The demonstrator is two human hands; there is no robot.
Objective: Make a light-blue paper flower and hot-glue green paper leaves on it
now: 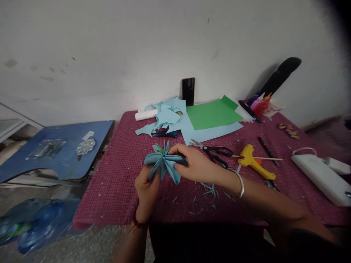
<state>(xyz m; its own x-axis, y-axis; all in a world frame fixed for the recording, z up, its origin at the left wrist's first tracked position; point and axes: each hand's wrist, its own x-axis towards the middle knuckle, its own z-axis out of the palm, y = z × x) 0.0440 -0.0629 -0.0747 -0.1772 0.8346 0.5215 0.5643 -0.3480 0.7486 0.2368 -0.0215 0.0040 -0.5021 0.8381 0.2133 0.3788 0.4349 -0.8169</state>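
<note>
A light blue paper flower (164, 162) with folded petals and a bit of green at its centre is held above the red checked tablecloth (120, 171). My left hand (146, 191) grips it from below, fingers closed round its base. My right hand (193, 164), with a silver bangle on the wrist, pinches the petals on the flower's right side. Small blue paper shreds (207, 191) lie on the cloth under my right forearm.
Black-handled scissors (215, 151), a yellow glue gun (253, 160), a thin wooden stick and a black pen lie to the right. Green paper (212, 113), blue paper scraps (166, 117), a white roll and a dark phone sit at the back. White power bank (319, 175) right; blue board (59, 151) left.
</note>
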